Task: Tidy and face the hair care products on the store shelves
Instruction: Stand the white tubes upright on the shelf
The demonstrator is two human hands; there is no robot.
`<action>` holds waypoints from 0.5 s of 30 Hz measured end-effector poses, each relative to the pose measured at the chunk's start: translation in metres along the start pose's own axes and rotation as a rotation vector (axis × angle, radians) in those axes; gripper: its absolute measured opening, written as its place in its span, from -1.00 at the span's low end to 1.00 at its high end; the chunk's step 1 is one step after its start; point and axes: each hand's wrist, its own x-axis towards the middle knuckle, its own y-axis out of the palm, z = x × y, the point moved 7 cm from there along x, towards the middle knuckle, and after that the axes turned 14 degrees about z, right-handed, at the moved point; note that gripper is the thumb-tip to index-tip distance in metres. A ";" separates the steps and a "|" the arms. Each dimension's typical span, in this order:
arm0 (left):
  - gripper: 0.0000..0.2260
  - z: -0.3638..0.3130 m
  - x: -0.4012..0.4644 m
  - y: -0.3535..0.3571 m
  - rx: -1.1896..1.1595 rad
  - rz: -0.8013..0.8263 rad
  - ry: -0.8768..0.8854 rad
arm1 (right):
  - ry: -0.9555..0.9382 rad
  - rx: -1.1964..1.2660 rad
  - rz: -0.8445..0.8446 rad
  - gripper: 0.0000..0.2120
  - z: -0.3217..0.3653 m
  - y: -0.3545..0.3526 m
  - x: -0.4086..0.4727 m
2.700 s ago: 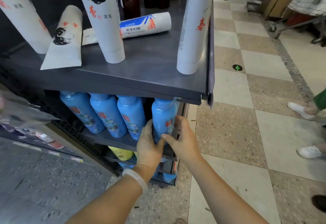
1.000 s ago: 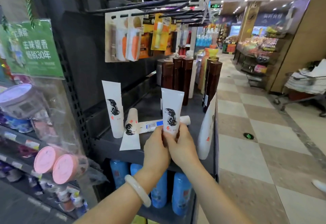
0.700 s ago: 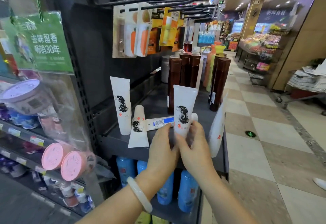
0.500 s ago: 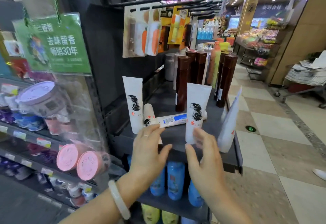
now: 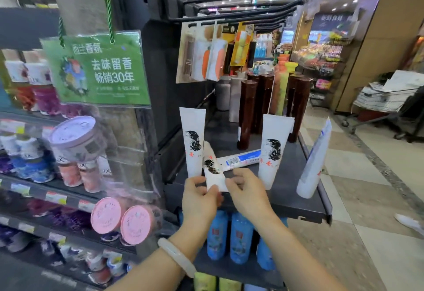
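Step — righting fallen tube [image 5: 212,168] | both hands [image 5: 199,195] [image 5: 246,191] pinched its crimped end | next — stand it upright beside them

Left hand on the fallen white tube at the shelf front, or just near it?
Touching. The head view shows the left hand pinching the flat crimped end of the fallen white tube, with the right hand gripping the same end from the other side.
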 end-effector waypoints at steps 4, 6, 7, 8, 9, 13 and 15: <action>-0.83 -0.007 -0.009 0.022 -0.280 0.042 0.011 | 0.017 0.372 -0.106 -0.51 -0.014 0.004 -0.014; -0.84 -0.008 -0.012 0.032 -0.331 0.079 0.001 | 0.041 0.490 -0.105 -0.69 -0.016 0.004 -0.009; -0.85 -0.007 -0.013 0.035 -0.345 0.106 0.002 | 0.044 0.498 -0.119 -0.78 -0.013 0.001 -0.007; -0.84 -0.007 -0.014 0.037 -0.344 0.146 0.012 | 0.031 0.460 -0.147 -0.84 -0.008 -0.005 -0.004; -0.82 -0.008 -0.015 0.038 -0.315 0.194 0.030 | -0.003 0.378 -0.181 -0.86 0.000 -0.011 -0.003; -0.72 -0.012 -0.017 0.023 0.169 0.201 0.172 | -0.274 -0.197 -0.334 -0.78 0.048 -0.031 -0.017; -0.70 -0.020 -0.017 0.016 0.315 0.127 0.283 | -0.370 -0.419 -0.400 -0.72 0.075 -0.036 -0.027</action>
